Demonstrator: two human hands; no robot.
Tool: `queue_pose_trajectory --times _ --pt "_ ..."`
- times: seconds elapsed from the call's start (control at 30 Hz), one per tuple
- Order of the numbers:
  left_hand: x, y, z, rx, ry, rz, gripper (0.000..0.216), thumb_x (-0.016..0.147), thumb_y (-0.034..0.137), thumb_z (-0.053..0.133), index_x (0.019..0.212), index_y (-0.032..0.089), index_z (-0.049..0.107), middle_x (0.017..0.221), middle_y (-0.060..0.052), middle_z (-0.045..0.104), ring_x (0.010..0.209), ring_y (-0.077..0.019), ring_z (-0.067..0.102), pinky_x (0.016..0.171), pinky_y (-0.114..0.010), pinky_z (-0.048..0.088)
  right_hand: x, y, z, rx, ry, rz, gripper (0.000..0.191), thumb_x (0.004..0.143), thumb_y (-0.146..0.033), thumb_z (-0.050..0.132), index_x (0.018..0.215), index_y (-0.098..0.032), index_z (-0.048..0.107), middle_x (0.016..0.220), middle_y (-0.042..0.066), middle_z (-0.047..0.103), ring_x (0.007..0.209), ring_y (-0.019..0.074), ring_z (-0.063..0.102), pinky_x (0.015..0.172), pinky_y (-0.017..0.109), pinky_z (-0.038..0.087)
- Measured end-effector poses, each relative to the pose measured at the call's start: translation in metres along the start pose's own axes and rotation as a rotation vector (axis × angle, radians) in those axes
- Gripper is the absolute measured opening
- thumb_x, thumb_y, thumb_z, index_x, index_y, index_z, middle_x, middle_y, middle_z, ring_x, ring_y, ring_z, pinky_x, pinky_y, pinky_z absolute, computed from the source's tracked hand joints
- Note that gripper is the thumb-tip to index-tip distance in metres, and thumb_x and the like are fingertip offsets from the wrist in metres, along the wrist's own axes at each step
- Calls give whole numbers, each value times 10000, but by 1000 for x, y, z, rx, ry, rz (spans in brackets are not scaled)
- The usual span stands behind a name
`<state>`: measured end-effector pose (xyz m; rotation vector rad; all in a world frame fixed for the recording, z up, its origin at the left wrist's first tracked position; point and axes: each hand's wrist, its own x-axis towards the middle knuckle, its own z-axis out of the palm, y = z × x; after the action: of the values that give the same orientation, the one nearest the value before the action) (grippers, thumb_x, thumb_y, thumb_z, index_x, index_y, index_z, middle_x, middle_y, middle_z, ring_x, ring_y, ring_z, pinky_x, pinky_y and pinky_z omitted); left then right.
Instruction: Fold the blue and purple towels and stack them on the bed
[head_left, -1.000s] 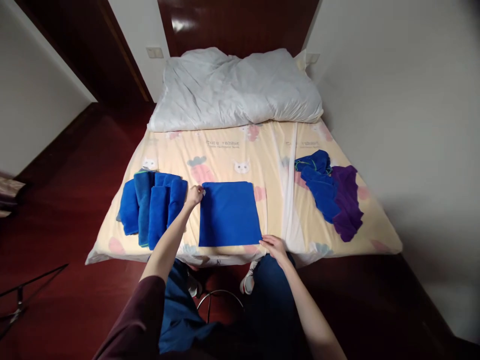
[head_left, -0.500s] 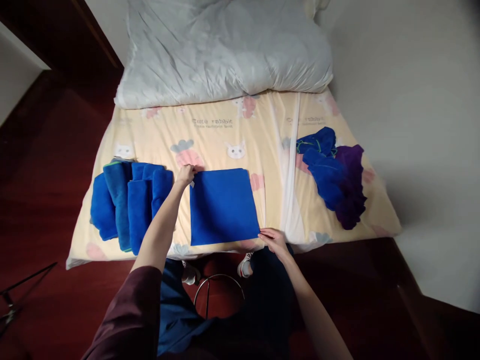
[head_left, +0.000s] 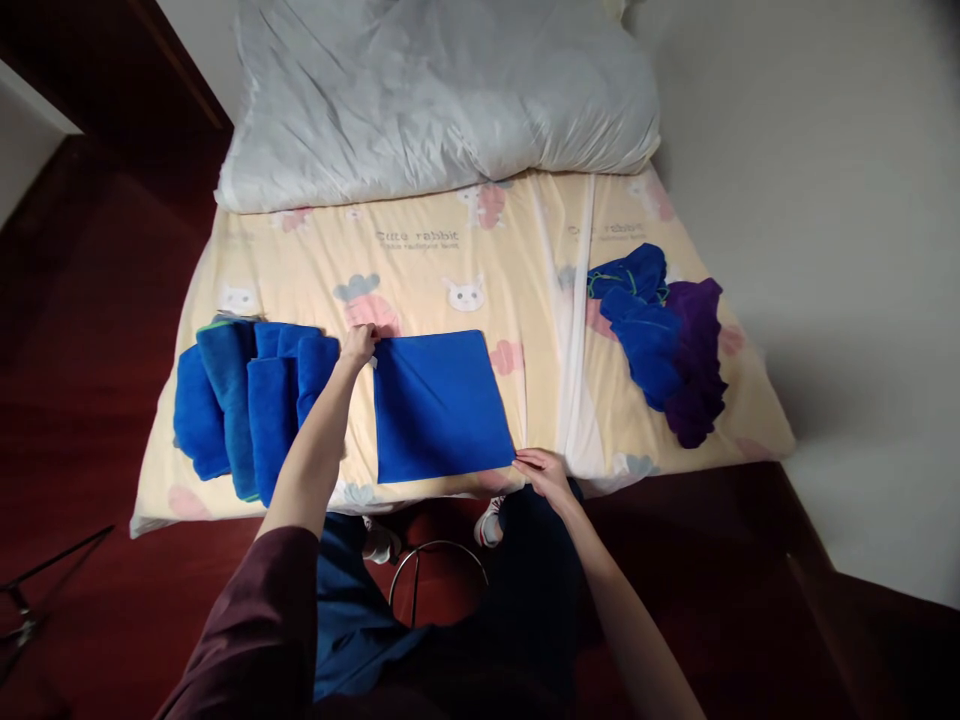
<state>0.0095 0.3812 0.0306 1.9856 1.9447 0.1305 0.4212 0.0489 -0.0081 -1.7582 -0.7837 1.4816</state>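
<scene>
A blue towel [head_left: 442,405] lies flat on the bed in front of me, squared into a near-rectangle. My left hand [head_left: 360,345] pinches its far left corner, where a small white tag shows just below the fingers. At the near right corner, my right hand [head_left: 544,472] has its fingers closed on the towel's edge. Left of my forearm sits a group of folded blue towels [head_left: 270,410], one of them teal with a green edge [head_left: 229,400]. On the right, a crumpled blue cloth [head_left: 641,335] lies against a crumpled purple cloth [head_left: 697,365].
The bed [head_left: 420,270] has a cream sheet printed with rabbits and carrots. A pale grey quilt [head_left: 442,100] covers its far end. A wall [head_left: 810,250] stands on the right. Below me is a stool with a round metal ring [head_left: 439,545], and a dark thin stand [head_left: 60,560] at lower left.
The view has shifted slightly, so everything on the bed appears a little farther left and up. Both hands keep the same corners of the blue towel, which looks nearly unchanged.
</scene>
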Motion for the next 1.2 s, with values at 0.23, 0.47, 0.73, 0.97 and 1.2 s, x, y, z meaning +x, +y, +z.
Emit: queue_pose_trajectory --times 0.23,0.47,0.73,0.97,1.2 --pt "-69 0 -5 -167 330 -67 257 961 253 585 1149 125 704 1153 -147 718 924 -224 719 931 -334 558 2 4 -1 41 -11 0 630 585 -603 930 1015 -164 793 1088 151 814 381 43 388 342 238 226" --pt "-193 -2 34 -350 13 -216 225 916 366 665 955 169 767 959 -98 810 924 -241 773 872 -296 570 -2 3 1 53 -7 -36 644 598 -612 927 1024 -152 783 1069 143 815 383 22 352 339 223 218" --pt "-211 11 38 -370 12 -350 212 888 349 713 985 171 777 1012 -114 819 1015 -255 782 912 -303 580 0 8 3 64 0 -68 664 575 -643 920 1020 -167 787 1083 131 816 392 28 340 350 231 207" --pt "-221 5 33 -360 -52 -388 223 817 364 817 906 169 755 929 -109 818 988 -279 788 891 -315 585 0 10 2 38 2 -85 661 553 -643 913 1009 -180 789 1103 128 817 394 36 354 359 242 228" --pt "-250 2 34 -354 -1 -364 150 915 334 711 963 195 740 964 -95 819 1021 -259 784 918 -307 571 -2 8 3 68 5 -92 649 542 -608 931 990 -163 783 1081 137 821 395 32 355 358 228 226"
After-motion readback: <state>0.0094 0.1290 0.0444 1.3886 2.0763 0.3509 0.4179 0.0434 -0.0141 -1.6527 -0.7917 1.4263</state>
